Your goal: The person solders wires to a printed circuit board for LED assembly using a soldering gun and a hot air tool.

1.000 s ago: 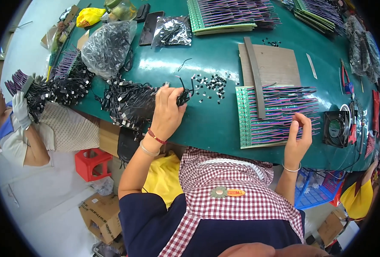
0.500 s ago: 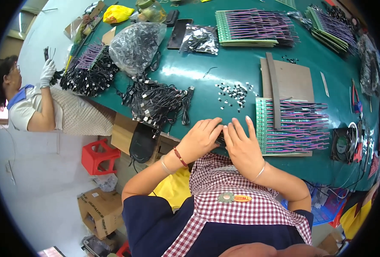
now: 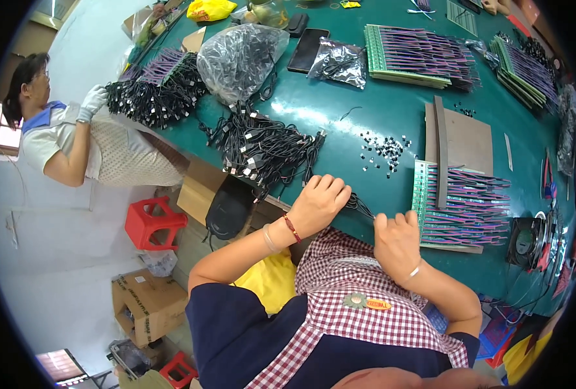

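Observation:
Over the front edge of the green table, my left hand (image 3: 324, 202) is closed round a thin black cable (image 3: 360, 205). A looped part of that cable shows in the gap between my hands. My right hand (image 3: 397, 243), with fingers curled, pinches an end of it. A tangled pile of black cables (image 3: 265, 146) with pale connectors lies beyond my left hand. Small black and white pieces (image 3: 385, 150) are scattered farther back. To the right of my right hand sits a panel of green circuit boards (image 3: 427, 223) with purple and black wires, and a grey bar (image 3: 441, 155) across it.
A cardboard sheet (image 3: 469, 142) lies under the panel. More wired boards (image 3: 424, 55) are stacked at the back. A clear plastic bag (image 3: 242, 61) and a dark phone (image 3: 309, 50) are at back left. A co-worker's gloved hand (image 3: 93, 102) is at far left; a fan (image 3: 527, 236) stands right.
My hands have moved apart, and the black cable now shows between them. My right fingers have curled in. The whole view has shifted, and the co-worker's gloved hand has moved.

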Available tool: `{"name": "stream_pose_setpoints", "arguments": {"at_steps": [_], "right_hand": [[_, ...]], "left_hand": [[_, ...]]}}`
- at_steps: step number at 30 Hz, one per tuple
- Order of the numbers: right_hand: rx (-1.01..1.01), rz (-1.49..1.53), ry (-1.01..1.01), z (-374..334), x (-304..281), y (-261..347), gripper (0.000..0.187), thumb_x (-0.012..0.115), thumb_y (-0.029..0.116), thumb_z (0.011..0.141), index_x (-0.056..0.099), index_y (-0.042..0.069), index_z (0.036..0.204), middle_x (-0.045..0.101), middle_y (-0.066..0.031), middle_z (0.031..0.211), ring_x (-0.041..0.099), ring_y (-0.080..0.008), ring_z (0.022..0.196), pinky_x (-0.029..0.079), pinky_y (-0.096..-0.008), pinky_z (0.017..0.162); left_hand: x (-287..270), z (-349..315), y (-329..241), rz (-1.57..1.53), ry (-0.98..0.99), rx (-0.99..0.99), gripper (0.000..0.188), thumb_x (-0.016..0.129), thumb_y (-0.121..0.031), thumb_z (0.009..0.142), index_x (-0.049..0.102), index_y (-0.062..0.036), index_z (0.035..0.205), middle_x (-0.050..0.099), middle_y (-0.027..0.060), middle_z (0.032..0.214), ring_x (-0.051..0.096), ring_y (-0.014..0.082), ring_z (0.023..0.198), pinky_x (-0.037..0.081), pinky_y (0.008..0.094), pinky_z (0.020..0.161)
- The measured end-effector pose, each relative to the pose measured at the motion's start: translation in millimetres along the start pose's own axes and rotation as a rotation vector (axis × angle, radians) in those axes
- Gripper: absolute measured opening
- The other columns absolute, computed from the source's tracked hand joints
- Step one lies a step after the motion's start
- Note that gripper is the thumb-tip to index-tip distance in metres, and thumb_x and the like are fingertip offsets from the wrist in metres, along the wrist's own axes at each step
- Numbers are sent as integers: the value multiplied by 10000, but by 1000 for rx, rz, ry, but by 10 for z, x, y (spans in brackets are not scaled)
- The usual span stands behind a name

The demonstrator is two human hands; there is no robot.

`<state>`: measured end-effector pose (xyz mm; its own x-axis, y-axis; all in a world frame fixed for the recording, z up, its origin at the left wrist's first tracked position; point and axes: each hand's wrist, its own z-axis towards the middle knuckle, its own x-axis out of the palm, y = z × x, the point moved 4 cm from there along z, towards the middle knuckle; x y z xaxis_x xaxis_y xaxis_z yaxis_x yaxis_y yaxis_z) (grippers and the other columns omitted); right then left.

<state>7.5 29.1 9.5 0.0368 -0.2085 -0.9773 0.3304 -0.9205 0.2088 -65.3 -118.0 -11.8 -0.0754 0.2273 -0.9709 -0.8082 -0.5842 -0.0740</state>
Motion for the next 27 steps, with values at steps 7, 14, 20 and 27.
{"name": "stream_pose_setpoints", "arguments": {"at_steps": [7,14,20,27], "right_hand": [[-109,-80,-415,430,-954,70,100,585,89,672,537,51,750,541,-88,800,514,-240,822,382,-386,799],[-409,212,-167,1650,-69,40,128,573,138,756,575,88,873,588,-111,805,584,-300,826,462,-400,722],[-160,424,186,1691,344,239,201,541,270,843,565,71,846,608,-176,687,593,-364,684,467,-473,638],[180,804,-96,1848,354,20,128,588,119,713,498,28,722,564,-177,641,567,-366,633,451,-424,603]], "left_hand": [[-64,-79,24,38,124,39,458,577,-358,761,529,-57,1102,503,48,955,483,183,950,325,386,912],[-480,-268,-94,-41,-86,-31,608,467,-547,822,517,-65,1190,543,65,1122,500,205,1090,239,486,1004],[-751,-834,610,-8,-308,-569,335,645,-99,740,537,-40,1052,544,118,1004,514,306,952,374,421,868],[-763,-363,888,38,-256,-538,452,686,-159,715,505,-41,1111,516,105,1094,476,289,1034,369,377,864]]}}
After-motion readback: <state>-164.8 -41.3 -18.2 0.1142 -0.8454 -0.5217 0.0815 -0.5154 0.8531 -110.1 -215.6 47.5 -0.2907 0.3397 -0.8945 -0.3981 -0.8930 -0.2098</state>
